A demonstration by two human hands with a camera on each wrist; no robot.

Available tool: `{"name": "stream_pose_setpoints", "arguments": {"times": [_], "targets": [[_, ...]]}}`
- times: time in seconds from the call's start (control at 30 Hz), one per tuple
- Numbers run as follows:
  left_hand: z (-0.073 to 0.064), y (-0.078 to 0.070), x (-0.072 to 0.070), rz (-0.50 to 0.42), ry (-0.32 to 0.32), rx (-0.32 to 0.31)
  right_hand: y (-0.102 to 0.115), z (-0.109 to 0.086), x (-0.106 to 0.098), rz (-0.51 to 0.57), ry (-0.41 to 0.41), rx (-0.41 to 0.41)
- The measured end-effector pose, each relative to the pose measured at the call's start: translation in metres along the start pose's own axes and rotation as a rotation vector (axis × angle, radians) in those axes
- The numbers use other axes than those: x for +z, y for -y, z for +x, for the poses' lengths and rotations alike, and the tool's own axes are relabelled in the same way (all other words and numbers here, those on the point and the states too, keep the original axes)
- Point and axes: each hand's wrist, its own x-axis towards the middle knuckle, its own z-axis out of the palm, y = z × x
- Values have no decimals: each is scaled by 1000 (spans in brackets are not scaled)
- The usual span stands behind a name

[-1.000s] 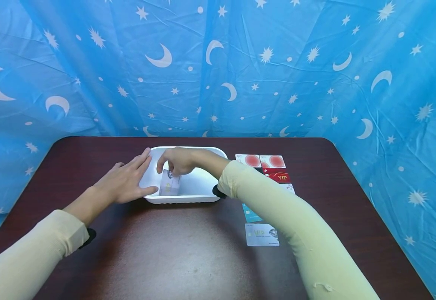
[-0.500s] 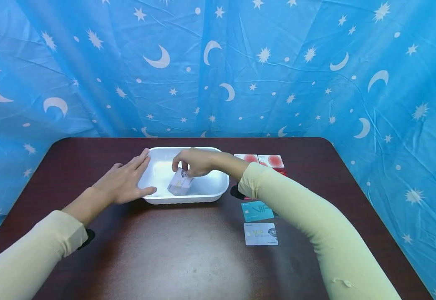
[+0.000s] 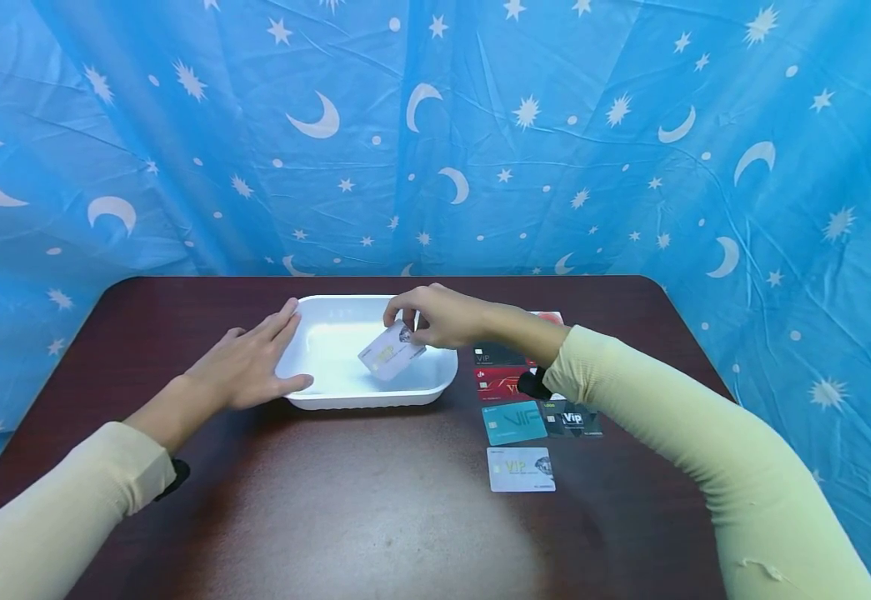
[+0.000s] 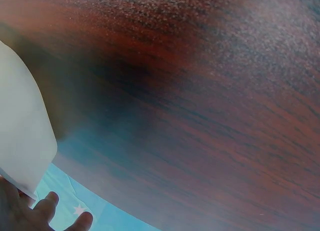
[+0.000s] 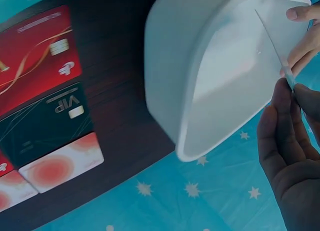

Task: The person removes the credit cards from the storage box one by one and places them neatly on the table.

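Note:
My right hand (image 3: 446,317) pinches a pale silver VIP card (image 3: 390,350) by one end, between thumb and fingers. The card is tilted over the white plastic tray (image 3: 367,401), inside its outline in the head view. Seen edge-on in the right wrist view, the card (image 5: 272,43) looks like a thin strip leaving the fingertips of the right hand (image 5: 295,141). My left hand (image 3: 255,362) rests at the tray's left end, fingers spread and straight along the rim. Part of that hand (image 4: 37,211) shows under the tray (image 4: 22,111) in the left wrist view.
Right of the tray, cards lie in rows: a silver VIP card (image 3: 521,469), a teal card (image 3: 513,422), a black card (image 3: 573,419), a red card (image 3: 498,384), and a dark green card (image 5: 47,121). The right forearm hides some. A blue curtain (image 3: 435,150) hangs behind the table (image 3: 375,500).
My right hand has lifted the silver card from the tray's left part and moved it rightward. The right forearm has swung right, uncovering several cards. The left hand has stayed put.

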Motion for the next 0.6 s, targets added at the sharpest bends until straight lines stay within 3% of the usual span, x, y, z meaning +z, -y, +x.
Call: {"name": "stream_pose_setpoints", "arguments": {"times": [0.37,0.6], "targets": [[0,-1,0,14,-19,22,-22,-57,-4,85,-141,-9],[-1,1,0,4,-27,25,-44,-94,4,181,-195,40]]}}
